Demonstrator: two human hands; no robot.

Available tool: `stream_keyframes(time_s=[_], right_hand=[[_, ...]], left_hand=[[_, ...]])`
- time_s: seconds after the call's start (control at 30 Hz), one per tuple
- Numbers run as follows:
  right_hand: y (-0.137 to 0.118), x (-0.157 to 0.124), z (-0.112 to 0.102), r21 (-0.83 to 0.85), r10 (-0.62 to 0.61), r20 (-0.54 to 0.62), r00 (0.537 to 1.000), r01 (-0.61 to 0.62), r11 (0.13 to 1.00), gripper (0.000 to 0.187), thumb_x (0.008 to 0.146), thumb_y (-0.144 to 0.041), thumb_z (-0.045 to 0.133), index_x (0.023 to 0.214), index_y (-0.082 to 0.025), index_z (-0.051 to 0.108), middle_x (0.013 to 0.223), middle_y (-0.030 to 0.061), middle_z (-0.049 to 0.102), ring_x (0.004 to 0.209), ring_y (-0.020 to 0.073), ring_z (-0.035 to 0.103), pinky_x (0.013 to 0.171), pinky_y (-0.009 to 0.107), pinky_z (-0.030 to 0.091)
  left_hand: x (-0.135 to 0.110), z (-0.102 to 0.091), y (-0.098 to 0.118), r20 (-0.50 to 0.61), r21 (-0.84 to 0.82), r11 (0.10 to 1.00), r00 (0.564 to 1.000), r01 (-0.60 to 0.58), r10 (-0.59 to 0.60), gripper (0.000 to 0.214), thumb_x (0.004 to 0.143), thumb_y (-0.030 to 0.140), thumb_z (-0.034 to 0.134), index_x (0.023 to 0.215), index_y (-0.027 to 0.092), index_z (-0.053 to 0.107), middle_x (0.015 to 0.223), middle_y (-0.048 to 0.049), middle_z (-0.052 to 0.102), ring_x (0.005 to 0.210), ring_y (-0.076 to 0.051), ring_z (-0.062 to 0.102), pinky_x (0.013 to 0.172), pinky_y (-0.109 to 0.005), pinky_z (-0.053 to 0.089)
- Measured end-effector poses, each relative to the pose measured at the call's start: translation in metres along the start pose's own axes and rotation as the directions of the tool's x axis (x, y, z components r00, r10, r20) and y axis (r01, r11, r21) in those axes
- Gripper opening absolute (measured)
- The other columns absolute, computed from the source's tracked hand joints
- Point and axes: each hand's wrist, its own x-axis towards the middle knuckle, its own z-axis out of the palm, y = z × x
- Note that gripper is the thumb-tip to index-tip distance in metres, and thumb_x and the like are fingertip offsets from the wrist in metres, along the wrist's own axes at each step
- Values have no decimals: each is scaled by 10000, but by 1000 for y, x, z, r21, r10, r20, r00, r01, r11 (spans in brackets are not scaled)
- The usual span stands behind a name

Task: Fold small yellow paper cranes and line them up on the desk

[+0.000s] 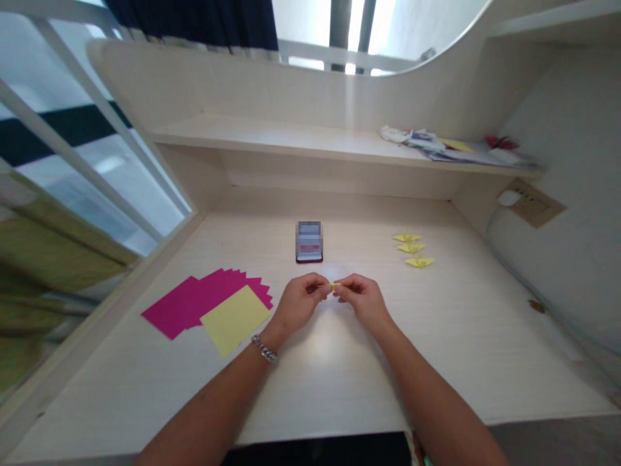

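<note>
Between my two hands, over the middle of the desk, is a small folded yellow paper [333, 286]. My left hand [301, 298] pinches one side of it between thumb and fingers. On the other side my right hand [361, 296] pinches it too. The fingers hide most of the fold, so its exact shape is unclear. Just beyond the hands lies a phone [309, 242] with a blurred screen. Several magenta paper sheets [204, 298] are fanned out to the left, with a yellow sheet [236, 319] lying partly over them. Three folded yellow paper cranes [419, 262] sit in a column at the right.
The pale desk [310, 388] is backed by a shelf [291, 142] holding papers [436, 145] at its right. A wall socket [536, 202] with a white plug and cable is at the right. White rails [97, 142] and a greenish curtain [48, 259] border the left.
</note>
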Motion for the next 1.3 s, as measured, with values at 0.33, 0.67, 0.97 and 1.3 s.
stream_keyframes(time_s=[0.33,0.67,0.97,1.3], right_hand=[[-3,1,-7,289,189,82,979,-205,935,254,560,-268,810,779,-161,739,771,51,719,730,162,634,768,316,473],[5,10,5,362,152,31,988,-153,920,254,544,-236,811,788,-190,755,853,55,738,793,188,644,852,347,452],[7,21,3,257,222,48,974,-227,939,299,540,-313,801,794,-164,752,787,61,729,680,168,610,711,314,450],[12,35,13,145,94,-104,990,-78,986,231,599,-321,745,749,-159,677,669,16,658,606,129,566,608,266,444]], left_hand=[[14,2,-2,-92,-249,965,990,78,-103,364,650,273,754,979,173,634,736,-26,704,668,-173,645,621,-276,493],[2,20,-21,-126,-458,882,974,112,-189,262,670,327,753,837,132,703,848,-77,714,774,-176,648,740,-312,526],[12,16,-25,-106,-467,876,976,121,-191,251,679,332,747,824,132,703,811,-67,713,766,-175,653,754,-318,535],[28,8,-31,-138,-443,888,969,125,-205,267,656,313,756,830,118,702,803,-83,719,730,-186,665,732,-331,538]])
